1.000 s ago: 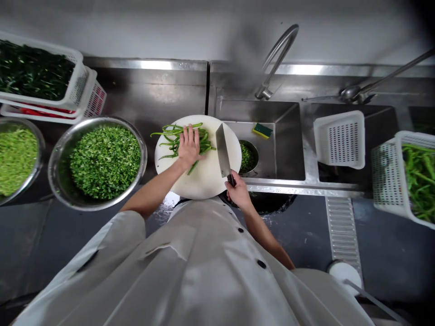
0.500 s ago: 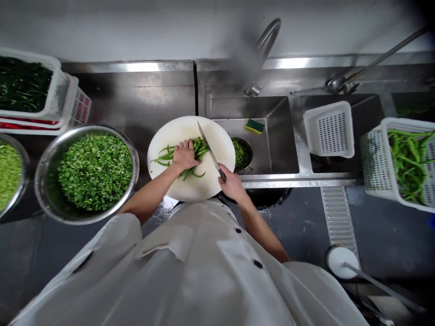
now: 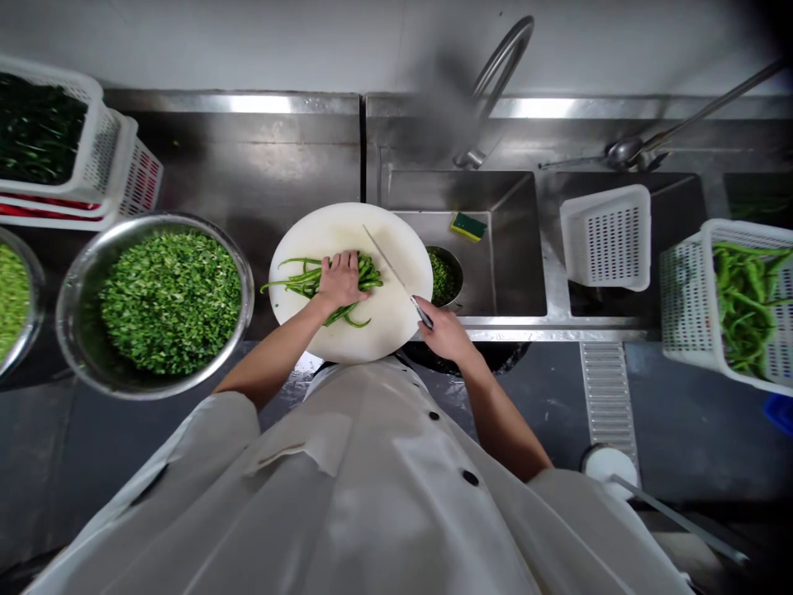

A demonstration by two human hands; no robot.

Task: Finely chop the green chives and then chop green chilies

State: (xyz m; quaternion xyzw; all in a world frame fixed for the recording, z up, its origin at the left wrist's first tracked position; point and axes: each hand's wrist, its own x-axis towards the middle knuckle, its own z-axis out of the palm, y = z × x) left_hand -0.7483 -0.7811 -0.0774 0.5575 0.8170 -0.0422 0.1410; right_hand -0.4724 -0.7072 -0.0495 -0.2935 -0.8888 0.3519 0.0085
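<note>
On a round white cutting board lies a bunch of long green peppers, their thin ends trailing to the left. My left hand rests over the bunch, fingers curled across it and pressing it to the board. A kitchen knife is in my right hand, fingers wrapped round its dark handle. The blade points up and left, just right of the peppers and apart from them. Right of the board, partly under its edge, a metal pot holds chopped greens.
At left stands a large steel bowl of chopped greens, with stacked white baskets behind it. A sponge lies in the sink below a faucet. Farther right are a white basket and another basket with green peppers.
My right hand has drawn the knife right, away from the peppers, widening the gap. My left hand still holds the bunch. The whole view has shifted slightly.
</note>
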